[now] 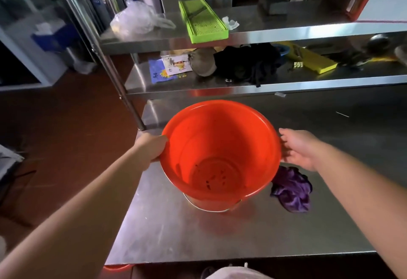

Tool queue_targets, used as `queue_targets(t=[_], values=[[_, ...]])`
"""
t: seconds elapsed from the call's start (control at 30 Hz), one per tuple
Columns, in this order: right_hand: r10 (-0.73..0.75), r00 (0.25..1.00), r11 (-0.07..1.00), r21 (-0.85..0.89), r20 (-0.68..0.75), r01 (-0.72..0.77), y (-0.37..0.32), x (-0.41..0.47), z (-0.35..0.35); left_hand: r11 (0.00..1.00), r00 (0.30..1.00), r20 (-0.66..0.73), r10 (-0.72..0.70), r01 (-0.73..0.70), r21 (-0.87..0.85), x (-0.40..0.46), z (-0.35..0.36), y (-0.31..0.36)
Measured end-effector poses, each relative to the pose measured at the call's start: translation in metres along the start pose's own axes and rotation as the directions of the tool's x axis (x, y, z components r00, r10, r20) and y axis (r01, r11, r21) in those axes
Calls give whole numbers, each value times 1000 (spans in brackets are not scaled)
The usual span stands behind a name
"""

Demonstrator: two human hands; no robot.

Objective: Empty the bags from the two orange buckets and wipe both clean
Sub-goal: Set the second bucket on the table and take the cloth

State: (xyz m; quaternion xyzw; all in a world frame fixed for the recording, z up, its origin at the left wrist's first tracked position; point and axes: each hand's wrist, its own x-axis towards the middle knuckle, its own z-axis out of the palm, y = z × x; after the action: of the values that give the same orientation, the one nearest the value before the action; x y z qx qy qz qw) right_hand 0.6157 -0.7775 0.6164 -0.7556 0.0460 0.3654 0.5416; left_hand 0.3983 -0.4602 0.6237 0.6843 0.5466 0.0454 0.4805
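One orange bucket [220,151] is seen standing on a stainless steel bench [167,230], its mouth tipped toward the camera, with both bare arms reached out to it from the near edge. The left hand [152,148] is curled over the bucket's left rim, fingers hidden behind the wall, and the rim is gripped. The right hand [297,148] is held just beside the right rim with fingers loosely spread and relaxed; the fingertips appear to touch the outer wall, though no grasp is made out. Both forearms are stretched nearly straight, angled inward toward the bucket.

No bag is seen inside the bucket; a scatter of small dark specks [214,179] is visible on its bottom. A metal handle [209,207] is seen lying low around the bucket's base. One crumpled purple cloth [291,188] lies on the bench just beside the bucket, to its lower right, under the right wrist.

A sliver of a second orange object [115,268] shows below the bench's near edge; what it is cannot be told.

Two steel shelves rise behind the bench. On the upper shelf [286,27], one clear plastic bag [136,18] and one green slicer board [202,21] are counted. On the lower shelf [286,80], one yellow slicer board [312,60], one dark bundle of fabric [248,65] and some printed packets [169,67] are seen.
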Motion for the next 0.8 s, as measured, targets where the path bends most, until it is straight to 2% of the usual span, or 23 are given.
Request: queue_targets(t=[0.1, 0.2, 0.27, 0.33, 0.43, 0.5, 0.57, 0.7, 0.8], values=[[5, 1000, 1000, -23, -8, -5, 5, 4, -4, 960, 998, -21, 58, -50, 277, 5, 2, 7], [-5, 999, 999, -38, -52, 3, 18, 15, -9, 771, 961, -38, 273, -195, 606, 2, 17, 20], [10, 995, 998, -57, -97, -15, 31, 23, -14, 640, 895, 56, 443, -360, 679, -10, 38, 27], [10, 990, 995, -101, -141, -25, 45, 36, -23, 567, 836, 179, 519, -494, 659, -26, 65, 35], [-76, 978, 956, -293, -194, 17, 68, 60, -40, 585, 795, 330, 509, -601, 544, -49, 112, 49], [-159, 973, 866, -497, -169, 55, 86, 77, -52, 585, 765, 395, 509, -644, 493, -64, 142, 58], [-200, 973, 779, -621, -114, 88, 109, 90, -60, 583, 753, 425, 502, -658, 478, -79, 172, 64], [-186, 982, 646, -753, 2, 124, 152, 107, -66, 624, 797, 394, 457, -603, 497, -100, 225, 75], [-184, 981, 573, -803, 69, 164, 178, 120, -76, 717, 863, 307, 402, -505, 481, -111, 253, 81]])
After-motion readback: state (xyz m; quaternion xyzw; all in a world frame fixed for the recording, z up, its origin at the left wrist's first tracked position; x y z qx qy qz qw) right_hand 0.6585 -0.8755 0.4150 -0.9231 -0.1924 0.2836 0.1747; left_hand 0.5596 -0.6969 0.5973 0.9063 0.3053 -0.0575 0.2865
